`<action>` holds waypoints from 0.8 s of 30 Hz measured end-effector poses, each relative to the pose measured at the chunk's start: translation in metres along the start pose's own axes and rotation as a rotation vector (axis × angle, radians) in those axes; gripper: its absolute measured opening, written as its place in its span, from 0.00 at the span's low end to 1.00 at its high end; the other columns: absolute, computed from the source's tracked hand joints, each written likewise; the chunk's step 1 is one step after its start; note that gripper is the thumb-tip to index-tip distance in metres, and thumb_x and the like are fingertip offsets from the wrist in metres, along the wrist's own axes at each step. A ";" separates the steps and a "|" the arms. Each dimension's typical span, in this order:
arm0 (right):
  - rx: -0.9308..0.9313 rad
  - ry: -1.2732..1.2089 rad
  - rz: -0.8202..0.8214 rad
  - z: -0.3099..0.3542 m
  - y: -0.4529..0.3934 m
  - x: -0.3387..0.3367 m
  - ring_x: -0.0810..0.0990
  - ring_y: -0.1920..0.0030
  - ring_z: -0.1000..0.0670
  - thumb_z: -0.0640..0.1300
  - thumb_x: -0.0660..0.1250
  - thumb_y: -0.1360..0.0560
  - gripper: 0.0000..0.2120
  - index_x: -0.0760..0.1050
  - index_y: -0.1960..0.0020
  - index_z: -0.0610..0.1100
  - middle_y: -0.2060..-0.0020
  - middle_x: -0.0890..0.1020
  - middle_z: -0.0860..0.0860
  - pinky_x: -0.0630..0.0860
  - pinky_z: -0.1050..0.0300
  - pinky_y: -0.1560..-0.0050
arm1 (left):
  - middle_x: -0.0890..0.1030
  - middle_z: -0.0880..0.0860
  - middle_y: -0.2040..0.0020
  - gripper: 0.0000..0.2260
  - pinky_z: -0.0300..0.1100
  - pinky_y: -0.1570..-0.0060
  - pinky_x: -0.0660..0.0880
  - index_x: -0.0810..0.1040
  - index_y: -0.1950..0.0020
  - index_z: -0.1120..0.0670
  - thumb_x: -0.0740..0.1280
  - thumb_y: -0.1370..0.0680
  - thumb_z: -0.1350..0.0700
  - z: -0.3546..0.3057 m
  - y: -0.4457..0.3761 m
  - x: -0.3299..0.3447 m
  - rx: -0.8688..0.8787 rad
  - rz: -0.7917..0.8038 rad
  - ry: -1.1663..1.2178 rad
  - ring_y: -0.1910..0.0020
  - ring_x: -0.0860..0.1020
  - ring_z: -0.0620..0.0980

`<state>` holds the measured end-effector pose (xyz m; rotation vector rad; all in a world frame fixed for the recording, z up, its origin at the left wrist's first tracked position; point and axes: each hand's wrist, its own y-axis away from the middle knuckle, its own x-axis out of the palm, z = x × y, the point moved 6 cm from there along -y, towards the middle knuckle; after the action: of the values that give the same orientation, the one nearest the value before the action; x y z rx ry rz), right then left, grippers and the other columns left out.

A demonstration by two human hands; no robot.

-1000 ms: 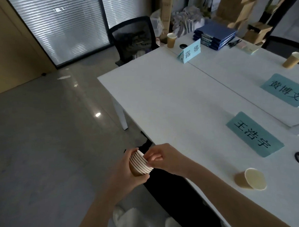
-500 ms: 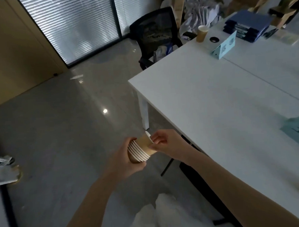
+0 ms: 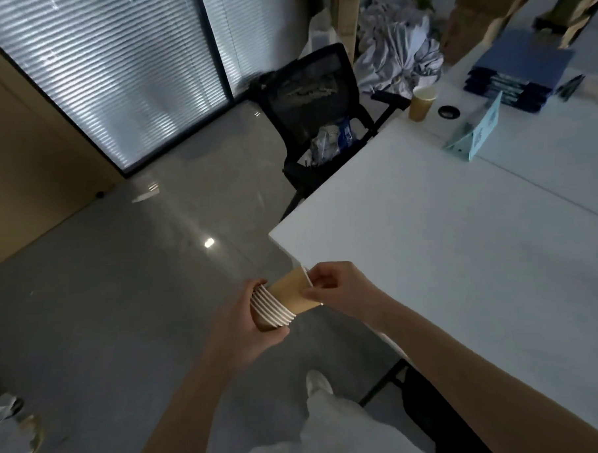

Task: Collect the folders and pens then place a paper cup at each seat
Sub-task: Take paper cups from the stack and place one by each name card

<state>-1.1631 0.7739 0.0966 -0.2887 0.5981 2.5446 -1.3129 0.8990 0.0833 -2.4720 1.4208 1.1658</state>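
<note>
A glossy grey floor [image 3: 105, 303] is lit through slatted blinds [image 3: 112, 63]; a black mesh chair [image 3: 309, 99] is set beside the white worktop [image 3: 463, 253].

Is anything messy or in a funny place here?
Yes. The black office chair has bags and clutter piled on its seat, where someone would sit. Crumpled grey cloth is heaped behind it.

Black mesh office chair [image 3: 314, 99], far centre, bagged items on seat. Teal name card [image 3: 478, 138], far right on white table [image 3: 463, 253]. Window blinds [image 3: 112, 73], far left.
</note>
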 end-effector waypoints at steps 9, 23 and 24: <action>0.002 0.134 -0.017 0.060 -0.130 -0.015 0.76 0.56 0.52 0.45 0.60 0.20 0.13 0.80 0.46 0.40 0.52 0.82 0.44 0.73 0.56 0.53 | 0.80 0.42 0.50 0.35 0.47 0.52 0.79 0.67 0.36 0.39 0.77 0.40 0.46 0.001 -0.132 -0.058 0.051 0.044 0.044 0.54 0.80 0.40; 0.171 -0.165 -0.091 0.125 -0.331 0.027 0.73 0.61 0.52 0.43 0.58 0.19 0.14 0.77 0.47 0.34 0.60 0.76 0.45 0.69 0.61 0.60 | 0.77 0.44 0.45 0.38 0.34 0.52 0.75 0.66 0.31 0.38 0.78 0.36 0.55 0.010 -0.356 -0.153 0.309 0.389 0.040 0.50 0.78 0.39; 0.183 -0.211 -0.132 0.127 -0.342 0.024 0.74 0.60 0.51 0.44 0.58 0.19 0.14 0.77 0.47 0.33 0.60 0.76 0.44 0.69 0.59 0.59 | 0.78 0.44 0.47 0.35 0.32 0.55 0.74 0.68 0.33 0.39 0.78 0.35 0.56 0.006 -0.371 -0.158 0.338 0.405 0.021 0.52 0.78 0.38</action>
<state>-1.0167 1.1080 0.0783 0.0053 0.6982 2.3358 -1.0791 1.2272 0.0687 -2.0329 1.9975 0.8548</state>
